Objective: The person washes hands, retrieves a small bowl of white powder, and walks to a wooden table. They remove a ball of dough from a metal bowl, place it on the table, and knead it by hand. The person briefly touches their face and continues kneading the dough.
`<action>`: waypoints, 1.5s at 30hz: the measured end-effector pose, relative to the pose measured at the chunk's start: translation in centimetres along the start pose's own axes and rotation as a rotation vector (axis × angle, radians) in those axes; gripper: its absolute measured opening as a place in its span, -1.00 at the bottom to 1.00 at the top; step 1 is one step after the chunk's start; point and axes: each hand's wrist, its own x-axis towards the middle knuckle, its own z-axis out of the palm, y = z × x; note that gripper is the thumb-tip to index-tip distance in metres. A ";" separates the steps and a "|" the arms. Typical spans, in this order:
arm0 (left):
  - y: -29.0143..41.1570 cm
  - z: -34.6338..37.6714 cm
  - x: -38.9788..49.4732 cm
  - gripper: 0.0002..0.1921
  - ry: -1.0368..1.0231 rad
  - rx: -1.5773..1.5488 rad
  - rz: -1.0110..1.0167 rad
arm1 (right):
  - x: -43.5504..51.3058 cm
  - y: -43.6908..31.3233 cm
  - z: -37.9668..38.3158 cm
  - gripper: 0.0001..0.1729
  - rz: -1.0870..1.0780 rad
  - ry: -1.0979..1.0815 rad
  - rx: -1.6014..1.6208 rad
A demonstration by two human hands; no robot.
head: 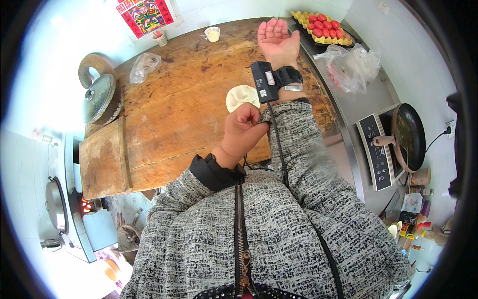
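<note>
My left hand [241, 129] pinches the cuff of my right jacket sleeve [295, 123], a black-and-white tweed knit. Stretched forward over the table, my right hand [279, 39] is palm up with nothing in it. A black sensor box [263, 82] with a cable is strapped at my right wrist, beside a silver bracelet [293, 88]. Just beyond my left hand, a round piece of pale dough [241, 96] lies on the wooden tabletop [179, 108]. My right wrist and the box hide part of the table beyond the dough.
Right: red tomatoes [325, 27] in a yellow egg tray, plastic bags [351, 67], and a frying pan [409, 138] on an induction cooker [378, 157]. Left: a lidded pot [101, 99], a wooden board [102, 160], and a stove fire [86, 205]. A small cup [212, 34] stands at the back.
</note>
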 end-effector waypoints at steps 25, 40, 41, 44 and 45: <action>-0.1 -2.0 -1.7 -0.77 -0.385 0.532 0.741 | 2.8 -0.6 0.1 -0.41 -0.215 -0.242 -0.635; -15.6 -10.2 -5.9 -0.67 0.021 0.435 -0.122 | 1.4 -1.1 -16.7 -0.39 0.601 -0.620 -2.267; -15.1 -9.9 -6.2 -0.65 0.048 0.441 -0.250 | 1.8 -2.1 -17.8 -0.39 0.479 -0.669 -2.414; -14.8 -11.1 -5.3 -0.58 0.223 0.461 -0.358 | -0.4 2.9 -13.9 -0.39 0.589 -0.712 -2.382; -15.2 -10.6 -4.8 -0.55 0.269 0.453 -0.338 | -0.4 2.8 -13.6 -0.38 0.656 -0.719 -2.353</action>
